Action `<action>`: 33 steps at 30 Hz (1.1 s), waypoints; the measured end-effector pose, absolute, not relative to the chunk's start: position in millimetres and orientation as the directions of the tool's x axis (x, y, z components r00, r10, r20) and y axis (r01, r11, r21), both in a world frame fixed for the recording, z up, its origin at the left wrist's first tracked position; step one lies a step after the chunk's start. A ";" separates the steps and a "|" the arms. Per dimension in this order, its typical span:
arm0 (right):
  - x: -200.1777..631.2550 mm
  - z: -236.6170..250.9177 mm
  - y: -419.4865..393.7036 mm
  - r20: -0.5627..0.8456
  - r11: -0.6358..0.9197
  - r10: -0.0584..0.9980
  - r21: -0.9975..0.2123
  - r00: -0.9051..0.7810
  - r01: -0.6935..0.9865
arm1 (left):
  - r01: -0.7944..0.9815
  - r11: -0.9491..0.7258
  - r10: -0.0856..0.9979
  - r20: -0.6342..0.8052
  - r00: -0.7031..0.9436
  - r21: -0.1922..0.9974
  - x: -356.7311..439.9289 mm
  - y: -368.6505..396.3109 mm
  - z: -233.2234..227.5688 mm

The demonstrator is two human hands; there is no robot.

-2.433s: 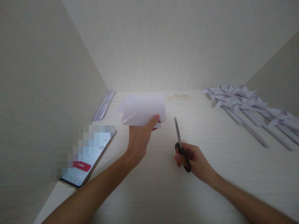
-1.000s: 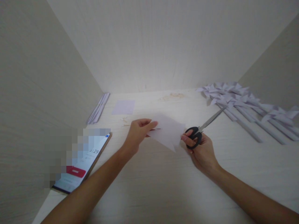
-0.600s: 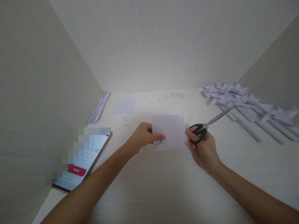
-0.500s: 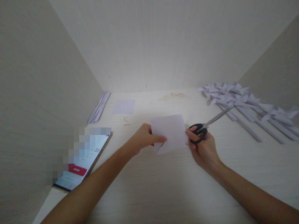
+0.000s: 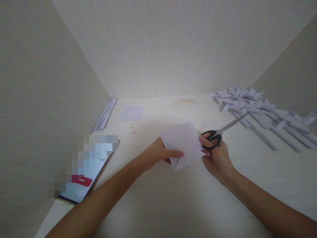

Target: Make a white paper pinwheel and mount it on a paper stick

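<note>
We are pinching a white paper sheet (image 5: 182, 142) between both hands: left hand (image 5: 158, 154) gripping its lower edge, right hand (image 5: 216, 155) also clutching black-handled scissors (image 5: 218, 133).

A folded sheet of white paper (image 5: 182, 143) was observed raised above the pale wooden surface, near its middle. The sheet was tilted, one corner pointing up and another pointing down. A crease was noted running from the upper corner, and an overlapping layer was seen at the lower edge. A pair of scissors (image 5: 218, 132) with black loop handles was found just to the right of the paper, the handles beside its right edge. The metal blades were closed together and were directed up and to the right, away from the sheet.
</note>
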State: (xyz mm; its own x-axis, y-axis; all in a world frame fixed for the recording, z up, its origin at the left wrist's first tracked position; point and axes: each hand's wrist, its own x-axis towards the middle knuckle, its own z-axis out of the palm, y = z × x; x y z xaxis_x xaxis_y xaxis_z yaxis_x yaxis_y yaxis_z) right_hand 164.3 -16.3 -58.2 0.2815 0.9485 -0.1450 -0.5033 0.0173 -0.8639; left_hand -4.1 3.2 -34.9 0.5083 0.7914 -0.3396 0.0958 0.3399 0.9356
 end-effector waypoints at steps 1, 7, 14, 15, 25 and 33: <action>164.1 -58.1 -16.3 -0.149 0.016 0.946 -0.865 0.288 -0.501 | 0.113 0.335 0.788 -0.344 0.510 0.935 -3.7 3.1 -34.6; 163.4 -58.8 -16.1 -0.112 0.095 0.917 -0.871 0.383 -0.483 | 0.117 0.296 0.872 -0.318 0.373 0.948 -2.9 8.9 -34.1; 154.9 -65.4 -26.9 -0.091 0.019 0.950 -0.938 0.298 -0.347 | -0.148 0.275 0.960 -0.263 0.094 0.950 5.2 7.8 -32.5; 153.1 -66.1 -29.2 -0.096 -0.010 0.963 -0.947 0.253 -0.320 | -0.176 0.275 0.961 -0.265 0.077 0.945 7.2 6.3 -32.0; 146.3 -62.8 -36.8 -0.041 -0.028 0.996 -0.987 0.077 -0.157 | -0.177 0.211 0.977 -0.213 0.011 0.961 21.2 -11.3 -33.2; 145.9 -63.5 -38.3 -0.032 -0.024 0.997 -0.995 0.074 -0.099 | 0.014 0.082 0.994 -0.080 -0.077 0.997 19.9 -13.0 -35.6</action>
State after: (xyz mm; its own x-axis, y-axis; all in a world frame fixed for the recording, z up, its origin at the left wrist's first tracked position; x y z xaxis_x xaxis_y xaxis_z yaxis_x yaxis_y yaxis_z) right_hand 145.9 -38.3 -63.5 0.0740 0.9967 -0.0319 -0.0988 -0.0245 -0.9948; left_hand 19.9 -13.0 -35.6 -0.0770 0.9938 -0.0804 0.0142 0.0817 0.9966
